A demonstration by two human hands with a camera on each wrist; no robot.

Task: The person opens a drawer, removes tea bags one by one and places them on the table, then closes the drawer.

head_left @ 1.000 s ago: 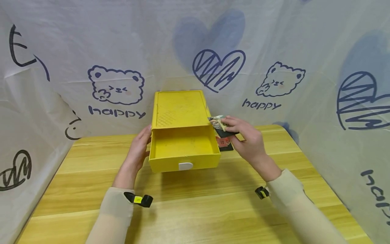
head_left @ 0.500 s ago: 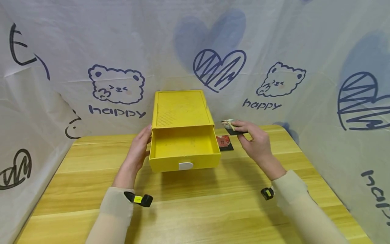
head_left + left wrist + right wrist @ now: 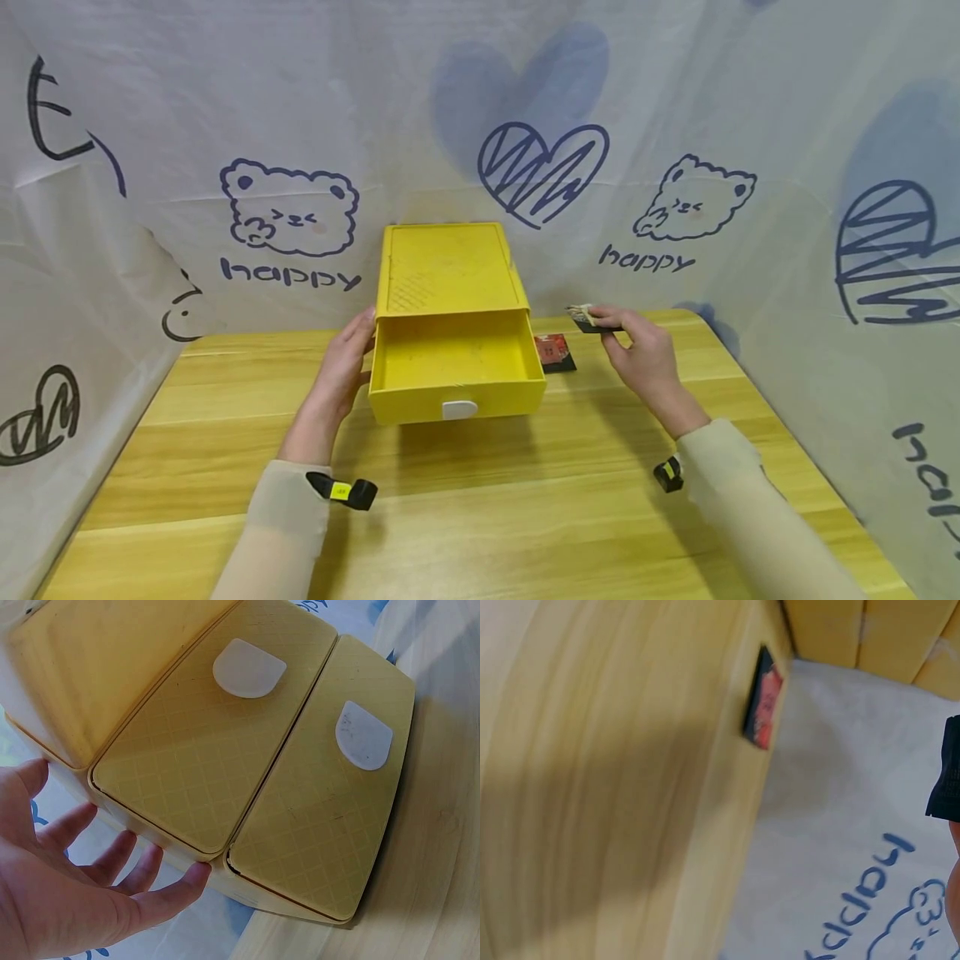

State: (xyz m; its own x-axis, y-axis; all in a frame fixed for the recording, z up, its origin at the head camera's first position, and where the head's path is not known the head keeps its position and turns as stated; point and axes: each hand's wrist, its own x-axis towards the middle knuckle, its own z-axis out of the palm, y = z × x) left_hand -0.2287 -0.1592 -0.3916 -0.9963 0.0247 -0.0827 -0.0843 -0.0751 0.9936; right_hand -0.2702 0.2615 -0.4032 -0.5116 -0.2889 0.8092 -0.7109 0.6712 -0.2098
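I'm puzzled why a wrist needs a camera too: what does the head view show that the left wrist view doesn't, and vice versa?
Only the head view: the right hand holding a small dark item, a red-and-black item on the table, the inside of the pulled-out drawer.
Only the left wrist view: two closed drawer fronts with white pulls.
Both: the yellow drawer unit, the left hand at its side, the table.
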